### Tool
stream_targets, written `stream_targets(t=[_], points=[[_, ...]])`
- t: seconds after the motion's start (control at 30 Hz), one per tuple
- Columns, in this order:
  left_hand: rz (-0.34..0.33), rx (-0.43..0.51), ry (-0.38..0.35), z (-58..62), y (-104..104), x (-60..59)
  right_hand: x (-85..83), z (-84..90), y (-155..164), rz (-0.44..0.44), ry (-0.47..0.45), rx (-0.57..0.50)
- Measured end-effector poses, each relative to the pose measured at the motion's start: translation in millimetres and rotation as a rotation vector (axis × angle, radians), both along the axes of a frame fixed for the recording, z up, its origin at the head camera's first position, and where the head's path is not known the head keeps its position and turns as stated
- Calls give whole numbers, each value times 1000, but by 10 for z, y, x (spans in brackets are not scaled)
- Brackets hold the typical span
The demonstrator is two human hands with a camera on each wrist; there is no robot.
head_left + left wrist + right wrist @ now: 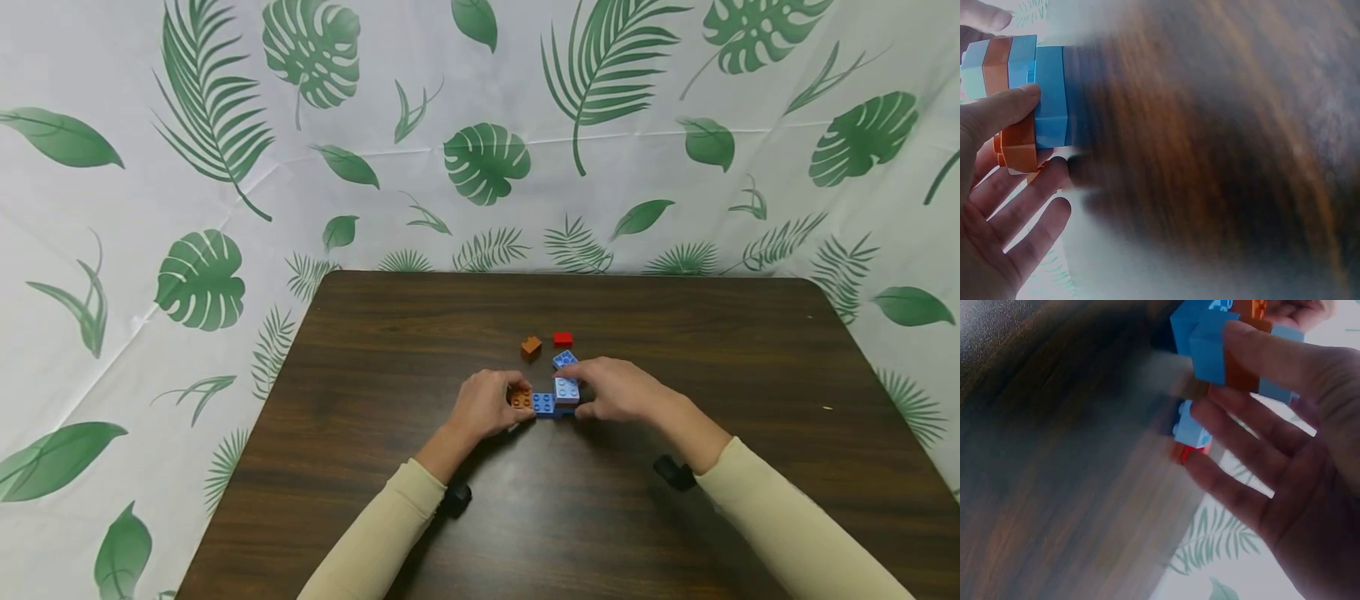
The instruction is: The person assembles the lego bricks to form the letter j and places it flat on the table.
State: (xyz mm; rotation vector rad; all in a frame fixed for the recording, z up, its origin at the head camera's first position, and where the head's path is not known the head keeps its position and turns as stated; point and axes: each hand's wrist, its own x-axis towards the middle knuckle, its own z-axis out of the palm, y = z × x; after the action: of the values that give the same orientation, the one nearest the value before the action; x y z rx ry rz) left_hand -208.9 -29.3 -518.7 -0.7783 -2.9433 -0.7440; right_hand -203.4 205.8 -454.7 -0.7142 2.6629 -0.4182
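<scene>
My left hand [483, 404] pinches an orange toy building brick [1017, 144] between thumb and fingers. That orange brick sits on the end of a blue brick [1051, 100]. A short stack of blue, orange and light blue bricks [1241, 359] rises at the other end, and my right hand [618, 390] grips it with the thumb on its near side. Between the orange brick and the stack, blue studs [543, 404] show in the head view. How the stack meets the blue base is partly hidden by my fingers.
Just behind the stack lies a loose blue brick [565, 359]. Farther back are a loose orange brick [531, 346] and a small red brick [562, 339]. The dark wooden table [420, 333] ends at a leaf-patterned white cloth [405, 208].
</scene>
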Motion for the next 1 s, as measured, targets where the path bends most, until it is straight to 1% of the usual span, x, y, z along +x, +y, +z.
stream_targets(t=[0.07,0.13,0.2,0.27,0.33,0.43,0.57,0.67,0.87,1.0], points=[[-1,-3,4,-6,1,-2,-26,2,27,0,-11,16],[-2,-3,11,-8,0,-2,-64,0,63,8,20,17],[0,-1,16,-9,-3,-2,-107,-11,95,11,81,16],[2,3,20,-6,-6,1,-153,-45,122,19,161,13],[3,6,19,-2,-7,3,-202,-107,140,27,240,18],[-1,9,20,4,-7,3,-261,-220,141,45,310,37],[0,14,25,10,-7,-2,-305,-348,97,74,322,64],[3,17,27,11,-12,-5,-319,-396,49,79,324,87],[-2,16,14,-5,-11,-10,-342,-430,3,73,324,132],[-2,8,4,-8,-11,-26,-363,-429,8,59,284,142]])
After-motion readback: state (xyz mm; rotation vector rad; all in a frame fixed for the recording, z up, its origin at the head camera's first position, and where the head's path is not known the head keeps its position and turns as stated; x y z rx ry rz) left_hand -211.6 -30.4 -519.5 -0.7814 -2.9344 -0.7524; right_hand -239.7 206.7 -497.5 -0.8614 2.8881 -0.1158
